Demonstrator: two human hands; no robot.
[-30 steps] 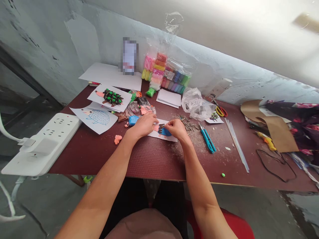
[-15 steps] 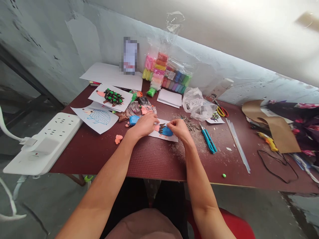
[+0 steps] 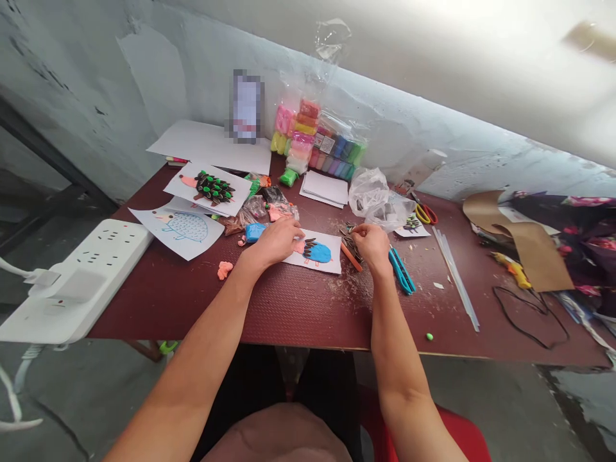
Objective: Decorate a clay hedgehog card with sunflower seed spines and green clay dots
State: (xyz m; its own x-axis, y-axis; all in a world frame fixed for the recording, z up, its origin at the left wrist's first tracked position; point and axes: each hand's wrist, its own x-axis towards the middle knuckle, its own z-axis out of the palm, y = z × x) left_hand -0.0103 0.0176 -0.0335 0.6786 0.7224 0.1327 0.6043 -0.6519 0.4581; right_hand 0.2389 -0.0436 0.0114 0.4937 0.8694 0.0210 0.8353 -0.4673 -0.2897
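Observation:
A small white card (image 3: pixel 332 262) lies on the table, bearing a blue clay body (image 3: pixel 321 252) with dark seeds stuck in its left part and a pink clay head. My left hand (image 3: pixel 280 240) rests on the card's left end, its fingers bent together; whether it pinches anything is hidden. To the right of the card, my right hand (image 3: pixel 370 242) has its fingertips together at the pile of striped seeds (image 3: pixel 347 238), and what is between them is too small to tell. An orange stick-like tool (image 3: pixel 351 256) lies beside this hand, close to the seeds.
A blue cutter (image 3: pixel 402 273) and clear glue sticks (image 3: pixel 457 280) lie to the right, with red-yellow scissors (image 3: pixel 426 213) behind. Hedgehog pictures (image 3: pixel 183 228) and a power strip (image 3: pixel 108 256) are at left. Clay packs (image 3: pixel 301 138) and a plastic bag (image 3: pixel 369 192) stand behind.
My right hand has left the blue clay and moved right to the seed pile. The orange tool now shows beside it. My left hand stays at the card's left end.

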